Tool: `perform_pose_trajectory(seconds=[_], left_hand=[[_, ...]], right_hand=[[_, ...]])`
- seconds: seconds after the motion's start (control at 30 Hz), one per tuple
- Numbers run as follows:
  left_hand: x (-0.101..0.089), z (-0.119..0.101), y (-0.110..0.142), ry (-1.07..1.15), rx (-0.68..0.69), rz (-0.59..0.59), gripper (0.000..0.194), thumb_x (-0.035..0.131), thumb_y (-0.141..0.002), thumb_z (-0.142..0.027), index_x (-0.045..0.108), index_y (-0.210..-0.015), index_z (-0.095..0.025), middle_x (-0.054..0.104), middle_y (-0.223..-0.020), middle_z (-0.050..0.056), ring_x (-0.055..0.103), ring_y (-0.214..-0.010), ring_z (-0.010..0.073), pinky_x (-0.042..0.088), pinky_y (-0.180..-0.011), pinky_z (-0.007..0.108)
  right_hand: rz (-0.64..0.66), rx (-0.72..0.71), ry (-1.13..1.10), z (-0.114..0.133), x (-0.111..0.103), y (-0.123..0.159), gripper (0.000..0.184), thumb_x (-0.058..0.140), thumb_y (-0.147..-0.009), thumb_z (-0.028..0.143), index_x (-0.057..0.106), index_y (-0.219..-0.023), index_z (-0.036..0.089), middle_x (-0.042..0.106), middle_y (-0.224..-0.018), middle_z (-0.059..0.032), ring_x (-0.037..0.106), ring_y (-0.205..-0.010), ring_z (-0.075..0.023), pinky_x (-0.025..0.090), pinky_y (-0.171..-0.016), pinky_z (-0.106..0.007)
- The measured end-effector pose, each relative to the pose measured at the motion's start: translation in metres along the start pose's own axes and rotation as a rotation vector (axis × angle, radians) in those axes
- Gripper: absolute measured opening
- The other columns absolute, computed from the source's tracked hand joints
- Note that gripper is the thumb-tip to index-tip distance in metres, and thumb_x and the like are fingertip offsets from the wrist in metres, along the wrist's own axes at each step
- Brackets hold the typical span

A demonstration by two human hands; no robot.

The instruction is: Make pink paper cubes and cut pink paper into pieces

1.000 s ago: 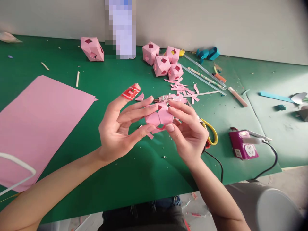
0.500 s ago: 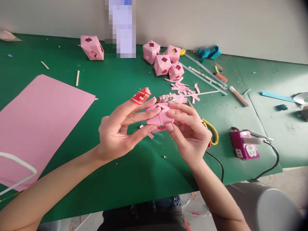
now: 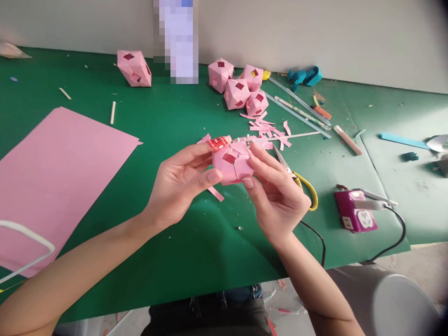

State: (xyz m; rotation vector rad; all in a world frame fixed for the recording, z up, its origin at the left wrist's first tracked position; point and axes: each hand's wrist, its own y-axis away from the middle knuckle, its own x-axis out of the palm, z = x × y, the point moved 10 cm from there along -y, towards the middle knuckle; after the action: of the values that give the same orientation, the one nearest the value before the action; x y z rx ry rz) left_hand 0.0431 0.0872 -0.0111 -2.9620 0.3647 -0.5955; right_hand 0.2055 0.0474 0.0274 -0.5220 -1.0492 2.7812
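Between my two hands is a small pink folded-paper polyhedron [image 3: 234, 164] with a diamond-shaped opening on its near upper face. My left hand [image 3: 187, 182] grips its left side, thumb in front and fingers behind; a red printed wrap [image 3: 219, 143] covers the index fingertip. On the right side, my right hand [image 3: 280, 186] holds it with thumb below and fingers on top. Behind it lie pink paper scraps [image 3: 261, 125] and a glue gun [image 3: 249, 141], partly hidden. Yellow-handled scissors [image 3: 308, 186] rest beside my right hand. A pink paper strip [image 3: 216, 193] lies under the held piece.
Several finished pink paper polyhedra [image 3: 236, 94] stand near the wall, with another polyhedron [image 3: 135, 69] further left. Pink paper sheets [image 3: 63, 182] cover the left of the green table [image 3: 196, 266]. At right sits a purple power adapter [image 3: 355, 212] with a cable.
The paper polyhedron has been turned, so its diamond opening now faces up toward me. My left index finger has come down onto it, and the left fingers have moved behind it.
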Motion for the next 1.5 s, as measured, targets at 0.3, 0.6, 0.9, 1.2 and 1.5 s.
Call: perform_pose_trajectory(seconds=[0.3,0.6,0.9,1.2,1.5], left_hand=[[-0.003,0.000,0.001,-0.001,0.025,-0.039,0.034,0.087,-0.085,-0.031,0.080,-0.117,-0.037,0.074,-0.137,-0.004,0.069,-0.131,0.0293,0.071,-0.093,0.037],[-0.002,-0.015,0.002,-0.113,0.163,0.018,0.068,0.089,-0.082,-0.024,0.062,-0.141,-0.044,0.055,-0.160,-0.004,0.037,-0.158,0.0345,0.050,-0.124,0.052],[0.008,-0.018,0.003,-0.206,0.238,0.137,0.074,0.082,-0.089,-0.016,0.051,-0.150,-0.043,0.061,-0.155,-0.002,0.042,-0.155,0.0322,0.061,-0.114,0.051],[0.008,-0.022,0.002,-0.365,0.235,0.188,0.040,0.058,-0.106,-0.040,0.054,-0.145,-0.035,0.061,-0.153,-0.004,0.051,-0.149,0.0310,0.063,-0.109,0.042],[0.003,0.001,0.003,-0.201,0.062,0.241,0.067,0.079,-0.090,-0.037,0.052,-0.151,-0.042,0.056,-0.158,0.003,0.068,-0.131,0.0363,0.074,-0.079,0.041]], right_hand=[[-0.024,-0.012,-0.042,0.004,0.001,0.004,0.048,0.069,-0.097,0.013,0.068,-0.139,0.037,0.073,-0.140,-0.0019,0.070,-0.131,-0.0286,0.065,-0.107,-0.053],[0.077,0.127,-0.061,-0.015,0.008,0.001,0.051,0.061,-0.104,0.032,0.052,-0.154,0.031,0.063,-0.154,-0.0088,0.064,-0.138,-0.0284,0.067,-0.102,-0.048],[0.047,0.243,-0.285,-0.021,0.007,0.002,0.045,0.075,-0.095,0.028,0.068,-0.139,0.037,0.069,-0.146,-0.0008,0.063,-0.139,-0.0301,0.061,-0.112,-0.053],[0.216,0.110,-0.324,-0.013,0.014,-0.007,0.065,0.083,-0.089,0.036,0.059,-0.149,0.040,0.061,-0.155,-0.0004,0.054,-0.148,-0.0338,0.051,-0.120,-0.059],[0.249,0.021,-0.282,-0.003,0.011,-0.015,0.063,0.089,-0.082,0.045,0.067,-0.141,0.040,0.072,-0.143,0.0012,0.061,-0.140,-0.0338,0.047,-0.122,-0.059]])
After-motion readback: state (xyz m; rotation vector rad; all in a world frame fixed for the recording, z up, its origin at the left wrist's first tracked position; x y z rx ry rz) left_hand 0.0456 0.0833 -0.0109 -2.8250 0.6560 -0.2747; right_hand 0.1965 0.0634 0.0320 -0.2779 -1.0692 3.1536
